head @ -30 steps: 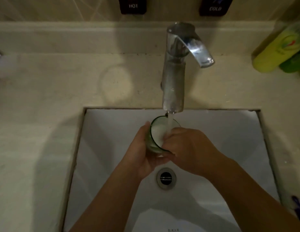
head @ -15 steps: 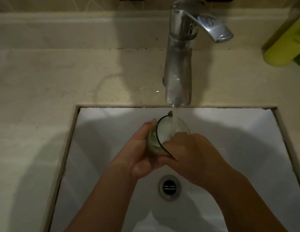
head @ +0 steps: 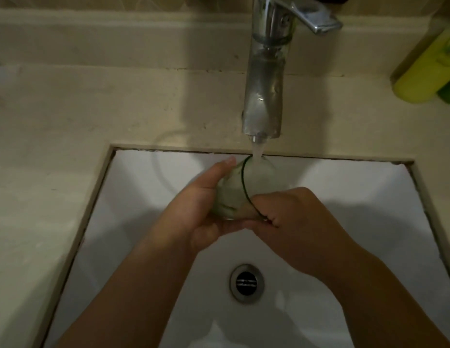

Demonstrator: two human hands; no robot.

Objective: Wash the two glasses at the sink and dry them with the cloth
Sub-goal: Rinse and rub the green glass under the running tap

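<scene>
A clear glass with a dark green rim [head: 234, 194] is held tilted over the white sink basin [head: 133, 197], its mouth turned to the right under the running water. My left hand [head: 199, 212] grips its body from the left, thumb along the top. My right hand [head: 291, 222] is at the rim with its fingers curled into the glass's mouth. Water falls from the chrome tap [head: 265, 79] onto the rim. Only one glass shows, and I see no cloth.
A beige stone counter [head: 55, 136] surrounds the basin. At the back right stand a yellow-green bottle [head: 424, 64] and a darker green one [head: 448, 92]. The drain [head: 246, 282] lies in the basin below my hands.
The glass has tipped further to the right under the stream while both hands keep hold. My view has shifted closer and lower over the sink.
</scene>
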